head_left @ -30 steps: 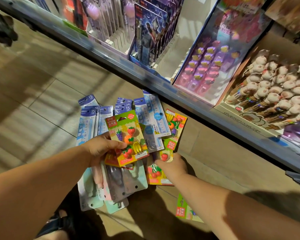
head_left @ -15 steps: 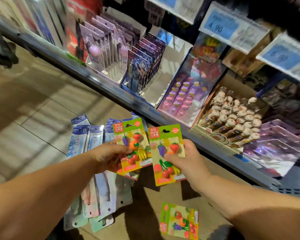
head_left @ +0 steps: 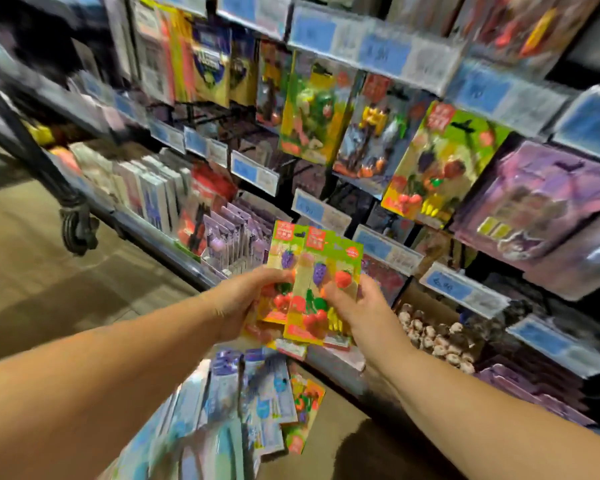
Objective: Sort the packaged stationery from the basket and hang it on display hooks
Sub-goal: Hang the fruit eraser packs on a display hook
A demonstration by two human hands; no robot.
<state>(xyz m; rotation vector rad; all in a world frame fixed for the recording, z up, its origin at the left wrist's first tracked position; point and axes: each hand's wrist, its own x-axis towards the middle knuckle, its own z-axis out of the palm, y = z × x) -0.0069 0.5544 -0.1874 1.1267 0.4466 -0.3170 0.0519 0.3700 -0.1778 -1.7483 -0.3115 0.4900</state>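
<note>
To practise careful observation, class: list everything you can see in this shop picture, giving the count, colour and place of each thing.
held fruit packs: at least two, green-yellow, between both hands, centre
hanging fruit pack: one, green-yellow, on a hook, upper right
floor fruit pack: one, orange-green, on the floor below the hands
blue packs: several, blue-white, fanned on the floor, blurred
purple packs: several, purple, hanging at right
price tags: many, blue-white, along shelf edges
white-topped pens: many, white-brown, boxed on the bottom shelf
wheel: one, dark, on the floor at left
left hand: one, grips the held packs' left edge
right hand: one, grips their right edge
</note>
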